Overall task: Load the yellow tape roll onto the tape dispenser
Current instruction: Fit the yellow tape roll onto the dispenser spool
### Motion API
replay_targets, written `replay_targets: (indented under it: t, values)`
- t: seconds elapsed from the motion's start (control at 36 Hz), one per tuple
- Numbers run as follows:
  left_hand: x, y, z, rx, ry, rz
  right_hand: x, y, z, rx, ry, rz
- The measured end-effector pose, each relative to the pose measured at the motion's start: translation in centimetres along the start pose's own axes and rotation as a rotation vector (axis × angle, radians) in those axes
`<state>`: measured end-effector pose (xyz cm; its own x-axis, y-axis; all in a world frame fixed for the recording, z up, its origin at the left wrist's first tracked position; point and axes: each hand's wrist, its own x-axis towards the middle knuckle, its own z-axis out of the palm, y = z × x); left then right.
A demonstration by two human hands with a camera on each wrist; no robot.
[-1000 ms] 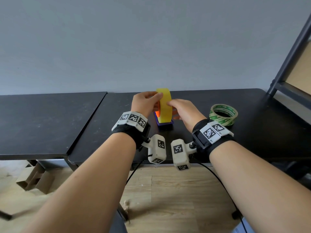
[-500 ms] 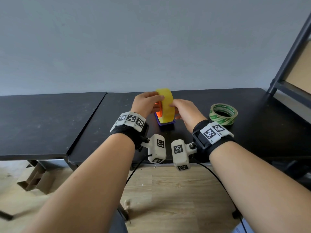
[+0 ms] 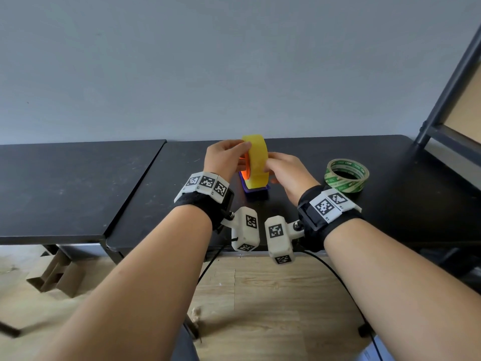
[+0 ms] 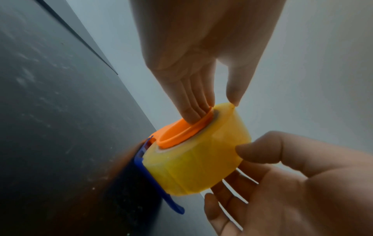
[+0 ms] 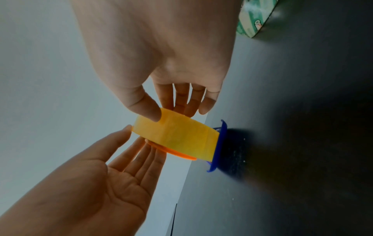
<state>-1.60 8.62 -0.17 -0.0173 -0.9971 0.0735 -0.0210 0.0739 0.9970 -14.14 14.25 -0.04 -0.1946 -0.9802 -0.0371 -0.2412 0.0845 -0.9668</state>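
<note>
Translucent yellow tape roll stands upright on dispenser, right hand pinching it, left hand straight-fingered.

On the table, back from its near edge: tape dispenser, base down. Carries the tape roll on edge over its hub, apparently well on. Left hand just left of the roll, right hand just right, both touching it. Farther right, apart, flat on the table: second roll. Leftward, alongside: another table.
</note>
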Motion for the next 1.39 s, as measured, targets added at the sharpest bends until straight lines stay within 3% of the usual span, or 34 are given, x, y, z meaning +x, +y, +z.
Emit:
replay_targets:
  t: [0.33, 0.72, 0.94, 1.39]
  values:
    - [0.2, -0.2, -0.6, 0.031, -0.049, -0.004, 0.3, -0.3, 0.3, 0.039, 0.011, 0.045]
    - [0.1, -0.6, 0.0, 0.065, 0.012, 0.05, 0.5, 0.0, 0.5, 0.01, 0.054, 0.042]
    - [0.6, -0.8, -0.2, 0.096, 0.036, 0.06, -0.1, 0.1, 0.3, 0.023, -0.033, -0.003]
    - [0.0, -0.6, -1.0, 0.101, -0.045, 0.035, 0.5, -0.3, 0.8, 0.084, 0.016, 0.013]
